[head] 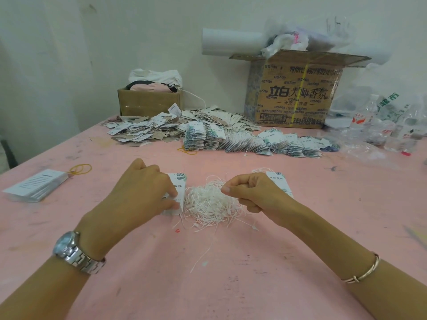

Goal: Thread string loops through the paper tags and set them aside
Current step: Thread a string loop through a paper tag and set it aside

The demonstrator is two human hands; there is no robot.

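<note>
A tangle of white string loops (212, 204) lies on the pink table (231, 285) between my hands. My left hand (143, 190) grips a small stack of white paper tags (179, 183) with green leaf print, thumb and fingers pressed on its face at the left edge of the strings. My right hand (251, 192) is curled, its fingertips pinching a white string at the right side of the tangle. Behind the right hand another leaf-print tag (278, 181) with a string lies on the table.
Rows of stacked tags (254, 142) and a loose heap of strung tags (161, 128) fill the far middle. Another tag stack (37, 184) and yellow rubber bands (80, 169) lie at left. Two cardboard boxes (293, 93) and plastic bottles (365, 116) stand behind.
</note>
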